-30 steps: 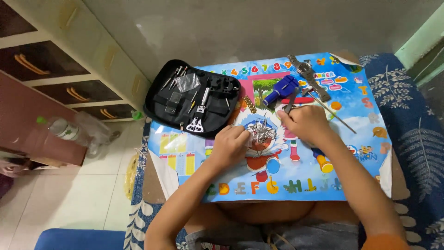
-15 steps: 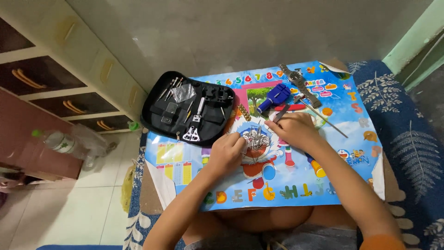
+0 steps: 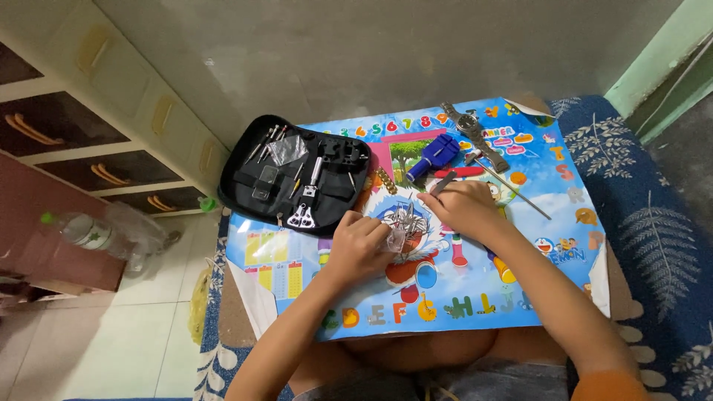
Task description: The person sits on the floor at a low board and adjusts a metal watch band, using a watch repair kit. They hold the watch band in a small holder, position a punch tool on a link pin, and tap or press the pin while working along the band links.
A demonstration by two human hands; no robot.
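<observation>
On the colourful poster [image 3: 475, 297], the left hand [image 3: 358, 245] pinches a small clear bag [image 3: 397, 236]; beside it, the right hand [image 3: 464, 208] closes its grip on a thin metal tool [image 3: 444, 182], near the open black tool case [image 3: 297, 174].

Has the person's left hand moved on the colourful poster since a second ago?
No. The left hand sits just below the open black tool case, as before; only the camera shifted.
</observation>
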